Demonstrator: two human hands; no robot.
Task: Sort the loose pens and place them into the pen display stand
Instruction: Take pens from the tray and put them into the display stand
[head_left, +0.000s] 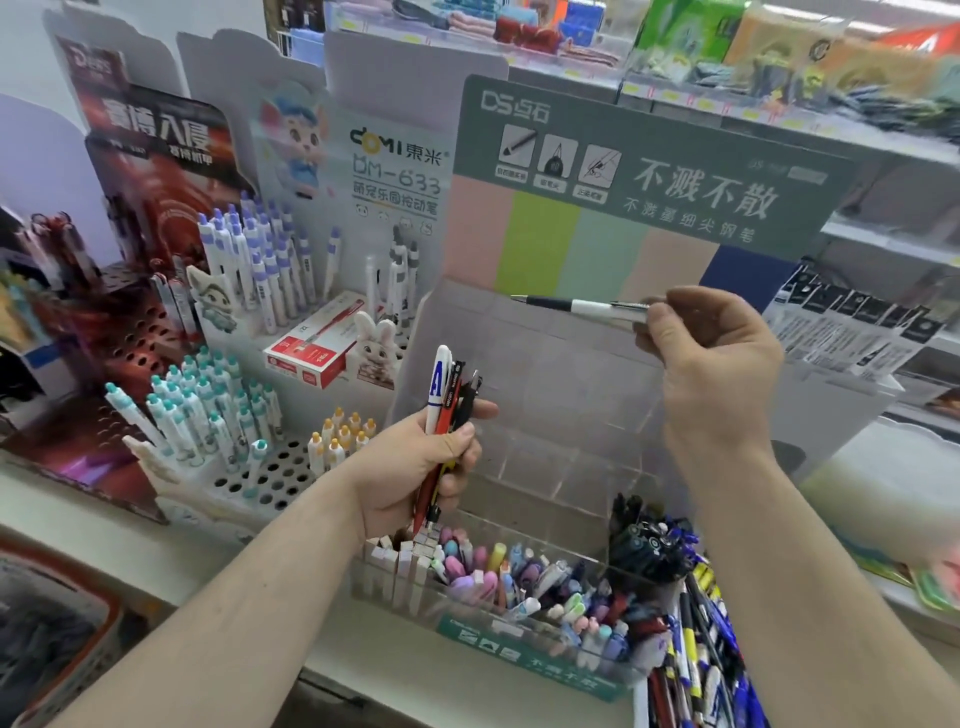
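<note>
My left hand (415, 467) grips a bundle of pens (447, 400) upright: a white one with blue print, a red one and dark ones. My right hand (711, 353) pinches a white and black pen (576, 305) level, tip pointing left, over the upper tiers. The clear acrylic pen display stand (530, 374) with a green header card stands in front of me. Its upper compartments look bare. Its lowest row (509, 577) holds several pastel pens and white ones. A pile of loose pens (691, 649) lies at the stand's lower right.
Left of the stand are perforated pen displays: one with white and purple pens (260, 260), one with white and teal pens (208, 415), and a red display (145, 332). A red and white box (311, 353) lies between them. Shelves of goods run behind.
</note>
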